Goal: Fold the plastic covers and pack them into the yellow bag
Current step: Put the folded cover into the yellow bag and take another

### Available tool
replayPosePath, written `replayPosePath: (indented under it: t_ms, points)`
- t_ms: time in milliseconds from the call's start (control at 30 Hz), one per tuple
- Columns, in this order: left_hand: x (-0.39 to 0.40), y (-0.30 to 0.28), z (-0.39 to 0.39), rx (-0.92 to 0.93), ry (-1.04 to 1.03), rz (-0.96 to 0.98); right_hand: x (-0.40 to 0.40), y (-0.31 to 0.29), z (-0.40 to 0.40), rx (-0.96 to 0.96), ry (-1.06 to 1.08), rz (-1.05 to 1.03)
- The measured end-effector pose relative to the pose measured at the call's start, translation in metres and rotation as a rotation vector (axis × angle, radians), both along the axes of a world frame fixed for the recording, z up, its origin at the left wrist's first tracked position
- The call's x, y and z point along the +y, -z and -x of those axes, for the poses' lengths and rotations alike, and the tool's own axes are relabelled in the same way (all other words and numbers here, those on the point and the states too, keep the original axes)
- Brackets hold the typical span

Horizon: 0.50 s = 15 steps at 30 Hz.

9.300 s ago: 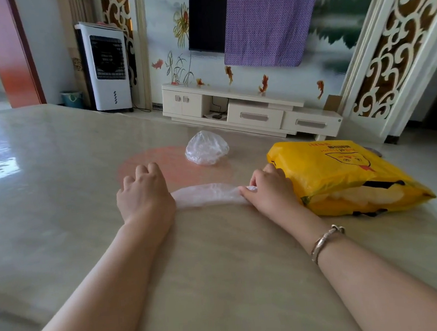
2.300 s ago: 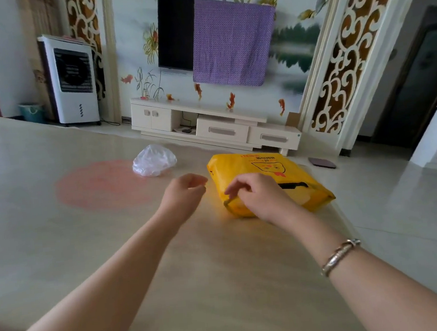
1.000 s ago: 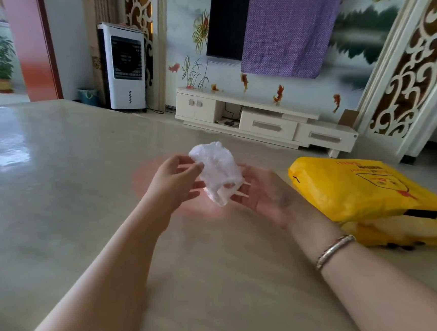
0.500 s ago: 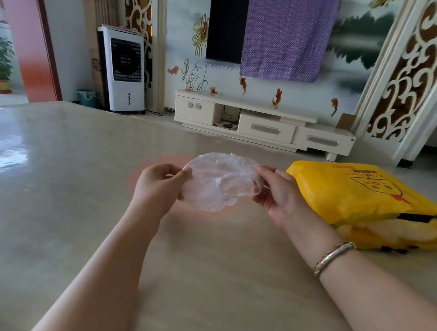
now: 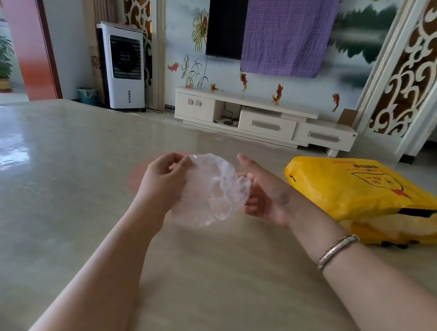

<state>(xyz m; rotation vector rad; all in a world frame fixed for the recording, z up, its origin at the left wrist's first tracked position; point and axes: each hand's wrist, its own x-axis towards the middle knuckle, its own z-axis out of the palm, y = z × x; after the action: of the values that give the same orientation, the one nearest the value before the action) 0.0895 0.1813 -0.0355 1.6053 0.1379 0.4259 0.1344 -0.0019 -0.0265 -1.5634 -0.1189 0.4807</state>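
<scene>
Plastic cover: the clear, round plastic cover [image 5: 209, 192] was held up off the bench [image 5: 56, 192], between the two hands, its crinkled elastic rim curving down the right side.
Left hand: the left hand [image 5: 161, 186] had its fingers [image 5: 183, 163] curled and pinching the upper left edge of the cover, thumb against forefinger.
Right hand: the right hand [image 5: 264, 190] was turned palm-left with the thumb raised and free; its lower fingers [image 5: 249, 199] were bent and touched the cover's right rim. Whether they actually pinched the rim could not be told, as the film hid the contact.
Key relation: the cover hung directly between the hands, its flat face toward the camera and its widest span running from upper left to lower right, so both hands were equally close to it, one on each edge.
Yellow bag: the yellow bag [image 5: 368, 194] lay flat on the bench to the right of the right hand, well apart from the cover; pale contents showed at its near end. The right hand was the nearer one to it.
Step in hand: probably spreading the cover flat before the first fold.
Next move, as a judgement: bringing one edge across to the other along that span would halve it; the loose film could slip or spring back.
Background: a white cabinet [image 5: 261, 122] stood against the far wall.
</scene>
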Motion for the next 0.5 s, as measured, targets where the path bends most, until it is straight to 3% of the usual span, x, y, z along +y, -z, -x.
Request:
replayPosePath:
  t_ms: [100,167,300,500]
  points:
    - [-0.002,-0.005,0.003,0.043,0.065,0.143,0.003,0.006,-0.001,-0.141,0.039,0.104]
    - [-0.001,-0.009,0.006,0.117,0.176,0.237,0.006,0.006,-0.002,-0.208,0.126,0.016]
    - [0.003,-0.004,0.011,0.224,0.453,0.117,0.005,0.002,-0.009,-0.349,0.368,-0.159]
    - [0.002,0.003,0.006,0.141,0.137,0.155,0.001,-0.001,-0.006,-0.423,0.595,-0.170]
